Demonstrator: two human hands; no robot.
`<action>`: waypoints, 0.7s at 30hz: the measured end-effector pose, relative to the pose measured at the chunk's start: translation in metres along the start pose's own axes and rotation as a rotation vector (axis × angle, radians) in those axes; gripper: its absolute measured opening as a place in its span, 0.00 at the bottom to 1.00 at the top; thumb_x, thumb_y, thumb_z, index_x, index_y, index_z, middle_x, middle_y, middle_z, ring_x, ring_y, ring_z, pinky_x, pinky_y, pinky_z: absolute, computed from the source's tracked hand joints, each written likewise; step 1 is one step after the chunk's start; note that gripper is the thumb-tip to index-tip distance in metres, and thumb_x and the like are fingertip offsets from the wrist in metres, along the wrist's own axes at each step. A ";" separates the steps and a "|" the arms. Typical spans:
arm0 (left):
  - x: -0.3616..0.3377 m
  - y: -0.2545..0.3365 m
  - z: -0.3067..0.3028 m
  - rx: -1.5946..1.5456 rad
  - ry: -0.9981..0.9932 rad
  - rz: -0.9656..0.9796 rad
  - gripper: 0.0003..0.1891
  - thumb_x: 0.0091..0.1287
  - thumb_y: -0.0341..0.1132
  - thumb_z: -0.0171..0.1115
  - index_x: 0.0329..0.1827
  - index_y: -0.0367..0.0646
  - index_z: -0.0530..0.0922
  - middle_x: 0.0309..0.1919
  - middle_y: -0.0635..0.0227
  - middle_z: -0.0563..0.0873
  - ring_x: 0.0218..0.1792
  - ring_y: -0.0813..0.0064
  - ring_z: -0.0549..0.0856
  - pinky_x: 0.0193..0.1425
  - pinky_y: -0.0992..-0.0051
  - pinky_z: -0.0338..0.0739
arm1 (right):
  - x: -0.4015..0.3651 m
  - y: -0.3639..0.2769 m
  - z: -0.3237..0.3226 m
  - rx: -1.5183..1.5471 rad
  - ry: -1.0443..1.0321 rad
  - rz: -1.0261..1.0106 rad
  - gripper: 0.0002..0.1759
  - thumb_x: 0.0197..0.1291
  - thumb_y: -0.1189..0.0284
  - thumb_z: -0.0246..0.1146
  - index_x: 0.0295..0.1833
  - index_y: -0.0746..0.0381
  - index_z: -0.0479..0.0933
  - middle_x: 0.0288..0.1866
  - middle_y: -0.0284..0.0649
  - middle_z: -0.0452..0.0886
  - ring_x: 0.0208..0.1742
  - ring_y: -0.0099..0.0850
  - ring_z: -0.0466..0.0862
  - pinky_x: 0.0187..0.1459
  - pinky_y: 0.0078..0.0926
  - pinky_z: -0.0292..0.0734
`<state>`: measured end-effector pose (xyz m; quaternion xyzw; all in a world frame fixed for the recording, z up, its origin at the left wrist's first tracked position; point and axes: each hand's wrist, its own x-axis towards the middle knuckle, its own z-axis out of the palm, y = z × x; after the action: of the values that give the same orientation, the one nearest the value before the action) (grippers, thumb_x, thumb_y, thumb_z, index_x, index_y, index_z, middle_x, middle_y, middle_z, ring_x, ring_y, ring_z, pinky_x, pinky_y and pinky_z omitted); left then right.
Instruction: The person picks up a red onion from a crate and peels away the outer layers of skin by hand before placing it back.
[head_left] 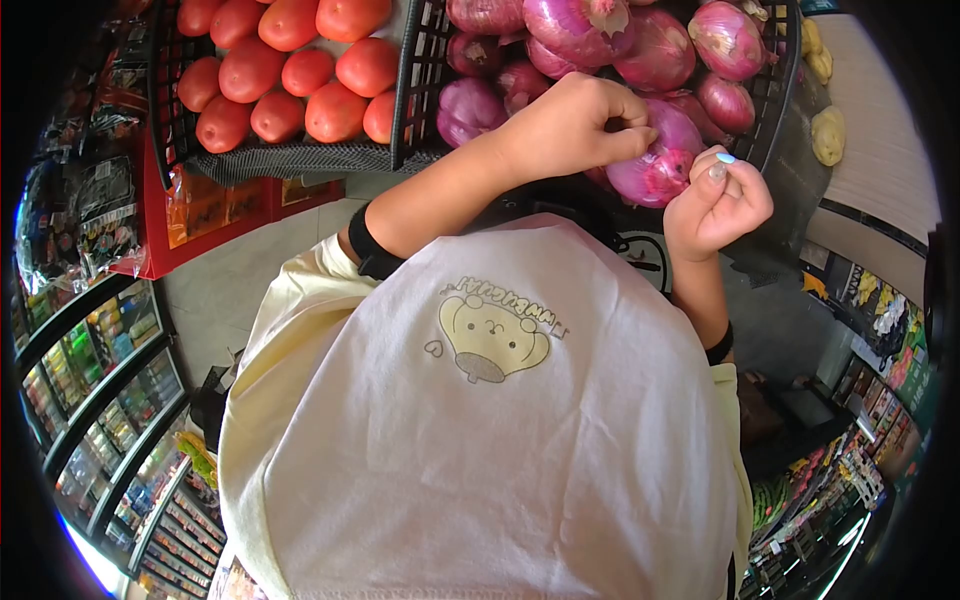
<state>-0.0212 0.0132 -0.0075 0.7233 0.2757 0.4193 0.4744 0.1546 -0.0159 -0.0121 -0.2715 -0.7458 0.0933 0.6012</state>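
Note:
A red onion (pixel 642 182) with shiny purple skin rests at the front edge of the onion crate, between my two hands. My left hand (pixel 580 125) reaches in over the crate with thumb and forefinger pinched together against the onion's upper left side. Whatever lies in that pinch is too small to tell. My right hand (pixel 722 205) is closed at the onion's right side, fingers curled inward and thumb pressed to them. Light blue polish shows on one nail. Anything inside those fingers is hidden. More red onions (pixel 655 48) are heaped behind my hands.
A black plastic crate (pixel 424 75) divides the onions from red tomatoes (pixel 250 70) on the left. Pale yellow vegetables (pixel 828 135) lie at the far right. Stocked shelves (pixel 100 350) stand on the left, with grey floor tiles (pixel 215 290) beside me.

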 end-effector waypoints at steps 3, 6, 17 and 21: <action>-0.001 0.002 0.000 -0.037 -0.003 -0.014 0.11 0.62 0.28 0.58 0.22 0.35 0.70 0.18 0.73 0.71 0.21 0.85 0.69 0.24 0.81 0.66 | -0.001 0.000 -0.001 -0.010 -0.008 0.001 0.12 0.64 0.81 0.49 0.52 0.70 0.57 0.37 0.48 0.70 0.22 0.21 0.69 0.23 0.19 0.68; -0.002 0.002 0.000 -0.097 0.003 -0.060 0.11 0.62 0.28 0.58 0.22 0.36 0.70 0.18 0.73 0.71 0.21 0.86 0.71 0.24 0.81 0.67 | -0.002 0.000 0.000 -0.026 -0.009 0.000 0.12 0.64 0.81 0.49 0.52 0.70 0.57 0.37 0.48 0.70 0.22 0.22 0.69 0.24 0.18 0.69; -0.002 0.011 0.002 0.224 0.128 -0.015 0.10 0.61 0.34 0.61 0.27 0.37 0.75 0.18 0.65 0.75 0.20 0.74 0.76 0.24 0.75 0.71 | -0.001 -0.003 0.002 -0.065 -0.010 -0.014 0.12 0.64 0.80 0.49 0.51 0.70 0.57 0.36 0.47 0.71 0.22 0.21 0.69 0.23 0.18 0.68; -0.002 0.011 0.009 0.445 0.167 0.051 0.07 0.59 0.32 0.60 0.32 0.37 0.75 0.26 0.57 0.79 0.29 0.55 0.79 0.31 0.64 0.73 | 0.000 -0.003 0.001 -0.052 -0.005 -0.003 0.12 0.64 0.81 0.48 0.50 0.70 0.57 0.35 0.46 0.70 0.21 0.21 0.68 0.22 0.18 0.67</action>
<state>-0.0149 0.0028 0.0004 0.7796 0.3812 0.4185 0.2679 0.1525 -0.0185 -0.0112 -0.2857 -0.7499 0.0740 0.5921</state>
